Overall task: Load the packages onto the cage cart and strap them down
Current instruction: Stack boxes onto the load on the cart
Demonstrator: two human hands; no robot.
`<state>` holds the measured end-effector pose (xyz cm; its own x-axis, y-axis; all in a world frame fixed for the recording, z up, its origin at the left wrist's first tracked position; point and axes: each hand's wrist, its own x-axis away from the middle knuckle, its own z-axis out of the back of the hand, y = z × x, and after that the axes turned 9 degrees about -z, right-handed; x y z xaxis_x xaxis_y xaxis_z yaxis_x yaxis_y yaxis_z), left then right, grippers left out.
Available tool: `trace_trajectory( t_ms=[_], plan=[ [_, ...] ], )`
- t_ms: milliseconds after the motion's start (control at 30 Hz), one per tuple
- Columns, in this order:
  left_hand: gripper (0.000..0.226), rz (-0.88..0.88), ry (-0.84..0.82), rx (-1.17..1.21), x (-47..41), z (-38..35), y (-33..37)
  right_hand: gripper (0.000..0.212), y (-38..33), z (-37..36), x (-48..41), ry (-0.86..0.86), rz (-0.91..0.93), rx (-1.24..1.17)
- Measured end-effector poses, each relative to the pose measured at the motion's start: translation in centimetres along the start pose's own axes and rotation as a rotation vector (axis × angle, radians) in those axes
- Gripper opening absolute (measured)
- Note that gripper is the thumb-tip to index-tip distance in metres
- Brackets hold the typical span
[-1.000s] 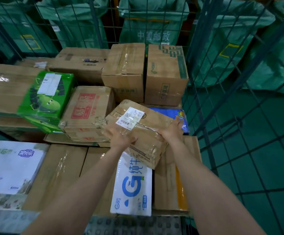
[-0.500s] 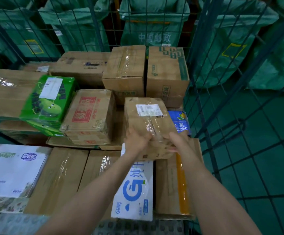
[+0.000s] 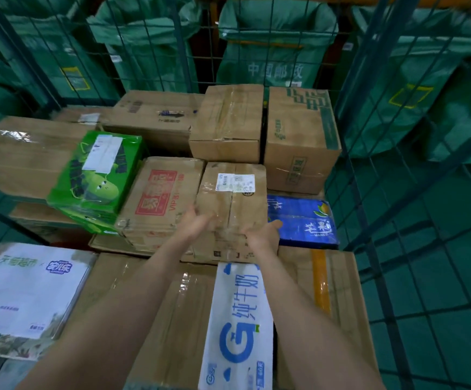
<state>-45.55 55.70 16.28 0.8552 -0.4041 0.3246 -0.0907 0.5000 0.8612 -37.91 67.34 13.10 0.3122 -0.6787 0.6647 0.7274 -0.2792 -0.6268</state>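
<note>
A taped cardboard box with a white label [image 3: 233,198] sits on the stack inside the cage cart [image 3: 369,114], between a red-printed box [image 3: 158,201] and a blue mango carton [image 3: 302,220]. My left hand [image 3: 197,223] lies at the box's near left corner, fingers straight. My right hand [image 3: 265,233] is at its near right corner, palm turned inward, fingers relaxed. Neither hand curls round the box.
Two tall brown boxes [image 3: 299,136] stand behind. A green cartoon package [image 3: 93,178] lies to the left. A white milk carton [image 3: 238,327] and a white parcel [image 3: 29,288] lie on the front row. Green mail sacks [image 3: 273,52] hang beyond the wire walls.
The labelled box went from held tilted in both hands to lying flat on the stack, squared beside the red-printed box. Both hands have loosened from its near corners.
</note>
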Motion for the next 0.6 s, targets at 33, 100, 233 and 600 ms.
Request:
trace_trajectory(
  t_ms=[33, 100, 233, 600],
  plan=[
    [0.069, 0.003, -0.023, -0.024, -0.4, 0.2, -0.3, 0.057, -0.4, -0.4, -0.2, 0.014, 0.007, 0.003],
    [0.072, -0.015, -0.051, -0.066, -0.5, 0.2, -0.9, 0.055, -0.8, -0.9, -0.5, 0.039, 0.018, 0.02],
    [0.07, -0.047, -0.071, -0.058, -1.1, 0.4, -1.0, 0.054, -1.1, -1.5, -1.4, 0.066, 0.033, 0.036],
    [0.069, -0.031, -0.097, -0.235, 0.0, 0.5, -0.5, 0.071, -1.6, 0.5, 1.5, 0.121, 0.103, 0.288]
  ],
)
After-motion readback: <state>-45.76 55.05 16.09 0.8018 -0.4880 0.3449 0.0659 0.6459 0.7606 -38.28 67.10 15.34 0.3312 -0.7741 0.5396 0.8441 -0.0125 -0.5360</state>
